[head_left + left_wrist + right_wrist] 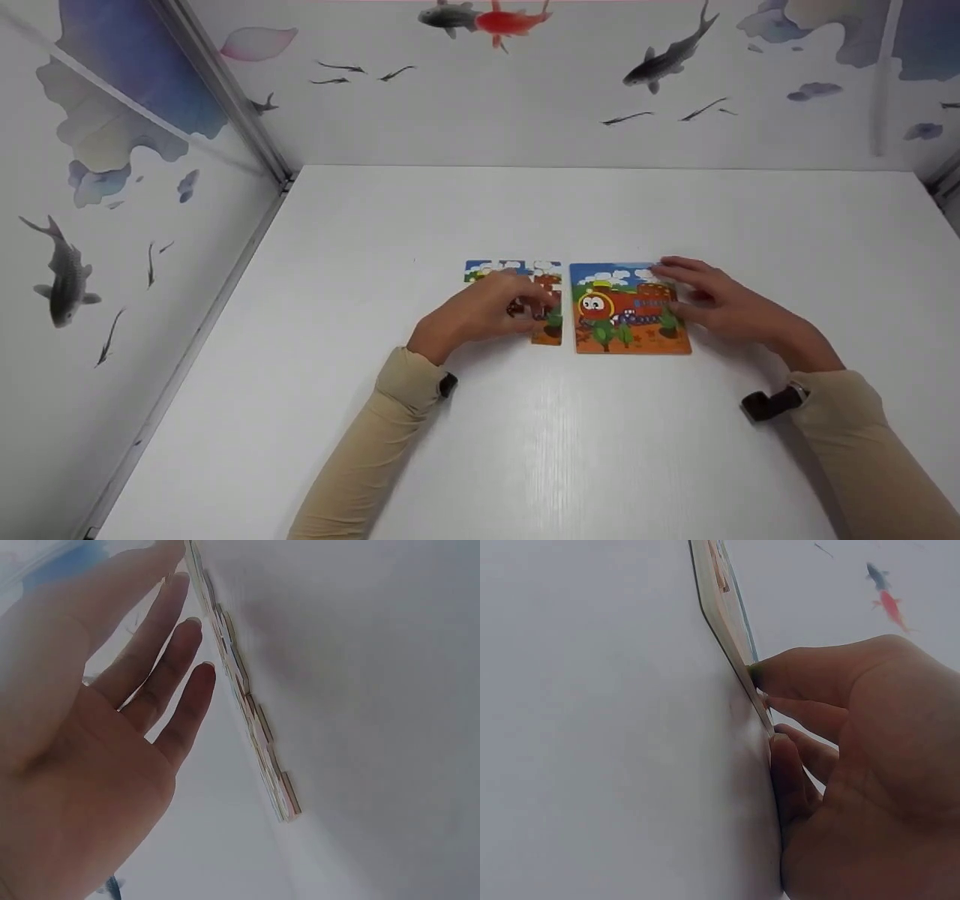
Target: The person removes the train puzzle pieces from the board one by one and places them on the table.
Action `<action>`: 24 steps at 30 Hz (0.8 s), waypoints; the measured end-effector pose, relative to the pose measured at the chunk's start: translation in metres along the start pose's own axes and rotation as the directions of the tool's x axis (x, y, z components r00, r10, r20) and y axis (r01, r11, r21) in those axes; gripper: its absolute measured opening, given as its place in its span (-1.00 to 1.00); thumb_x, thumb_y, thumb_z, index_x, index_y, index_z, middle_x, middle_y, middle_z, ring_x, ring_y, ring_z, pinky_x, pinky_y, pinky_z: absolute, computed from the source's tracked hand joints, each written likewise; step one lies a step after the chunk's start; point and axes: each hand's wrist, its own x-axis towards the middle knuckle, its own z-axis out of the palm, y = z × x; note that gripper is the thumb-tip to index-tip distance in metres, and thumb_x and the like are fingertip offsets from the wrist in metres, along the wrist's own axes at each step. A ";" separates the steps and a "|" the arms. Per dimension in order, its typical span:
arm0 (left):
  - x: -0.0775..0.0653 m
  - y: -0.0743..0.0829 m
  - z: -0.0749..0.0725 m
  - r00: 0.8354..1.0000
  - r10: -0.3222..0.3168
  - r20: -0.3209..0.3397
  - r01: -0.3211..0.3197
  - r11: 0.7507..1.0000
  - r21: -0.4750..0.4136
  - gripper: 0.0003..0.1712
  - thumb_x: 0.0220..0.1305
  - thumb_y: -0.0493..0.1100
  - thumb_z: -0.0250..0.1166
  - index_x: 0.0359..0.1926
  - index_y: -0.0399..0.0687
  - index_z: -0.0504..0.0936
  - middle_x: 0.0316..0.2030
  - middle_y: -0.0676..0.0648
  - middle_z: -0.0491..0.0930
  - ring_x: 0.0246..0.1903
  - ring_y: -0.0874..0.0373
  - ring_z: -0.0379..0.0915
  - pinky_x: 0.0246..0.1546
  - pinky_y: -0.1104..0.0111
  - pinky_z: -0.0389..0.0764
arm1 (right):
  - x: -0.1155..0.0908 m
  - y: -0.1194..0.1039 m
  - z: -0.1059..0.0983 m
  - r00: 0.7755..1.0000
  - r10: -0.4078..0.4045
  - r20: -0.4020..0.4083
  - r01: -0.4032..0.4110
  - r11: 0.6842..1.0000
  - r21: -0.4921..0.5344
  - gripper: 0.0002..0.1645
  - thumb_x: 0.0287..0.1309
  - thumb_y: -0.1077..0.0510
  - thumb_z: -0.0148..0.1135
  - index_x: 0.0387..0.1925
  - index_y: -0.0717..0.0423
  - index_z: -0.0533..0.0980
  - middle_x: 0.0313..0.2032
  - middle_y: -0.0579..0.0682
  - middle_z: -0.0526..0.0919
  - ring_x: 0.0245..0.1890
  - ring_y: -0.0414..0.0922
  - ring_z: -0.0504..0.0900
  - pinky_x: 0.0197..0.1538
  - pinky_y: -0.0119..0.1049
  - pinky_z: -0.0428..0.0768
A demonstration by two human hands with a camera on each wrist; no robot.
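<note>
Jigsaw pieces (548,332) with a train scene lie grouped on the white table, gaps showing between some of them. My left hand (484,306) reaches over this group, its loosely bent fingers touching pieces and covering part of them. Edge-on in the left wrist view, the pieces (251,705) look like a thin strip. Just right of them lies a square picture board (626,339) of an orange train with eyes. My right hand (724,304) rests on the board's right edge, thumb on its face. The right wrist view has the fingers along the board's edge (724,637).
The white table (360,225) runs back to a wall (555,112) printed with fish. A second printed panel (142,262) borders the left side. Dark bands (772,403) sit on both wrists below the beige sleeves.
</note>
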 end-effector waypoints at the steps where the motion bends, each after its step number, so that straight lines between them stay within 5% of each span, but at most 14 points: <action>1: 0.000 0.000 0.000 1.000 0.001 0.003 -0.001 1.000 0.026 -0.64 0.46 -0.06 0.48 0.22 0.07 0.80 0.01 0.07 0.78 0.00 0.18 0.63 0.14 0.27 0.66 | 0.000 0.000 0.000 1.000 -0.001 0.000 0.001 1.000 0.000 -0.26 0.60 0.14 0.20 0.68 -0.02 0.25 0.72 0.22 -0.01 0.67 0.37 -0.01 0.55 0.45 0.27; 7: 0.001 0.002 0.002 1.000 -0.011 0.018 0.010 0.997 0.082 -0.65 0.45 -0.05 0.49 0.20 0.06 0.82 0.02 0.06 0.78 -0.04 0.18 0.59 0.10 0.27 0.64 | -0.001 -0.001 0.001 1.000 0.006 -0.003 -0.006 1.000 -0.003 -0.26 0.61 0.13 0.19 0.68 -0.03 0.25 0.73 0.21 -0.02 0.67 0.37 -0.01 0.55 0.44 0.27; 14: 0.000 0.004 0.000 1.000 -0.010 0.022 0.008 0.998 0.055 -0.64 0.42 -0.10 0.50 0.20 0.06 0.82 -0.03 0.06 0.77 -0.07 0.12 0.56 0.02 0.31 0.58 | -0.002 -0.001 -0.001 1.000 0.020 -0.002 -0.020 0.999 -0.030 -0.26 0.62 0.09 0.18 0.69 -0.14 0.24 0.74 0.13 -0.04 0.67 0.31 0.04 0.58 0.32 0.33; 24: 0.000 0.001 0.000 0.999 0.011 0.048 -0.013 0.999 0.030 -0.67 0.45 -0.09 0.47 0.19 0.11 0.83 -0.04 0.08 0.79 -0.09 0.16 0.58 0.02 0.32 0.60 | -0.002 0.001 0.001 1.000 0.004 -0.008 -0.004 1.000 -0.028 -0.26 0.61 0.08 0.20 0.69 -0.11 0.24 0.73 0.18 -0.04 0.66 0.36 0.03 0.55 0.41 0.30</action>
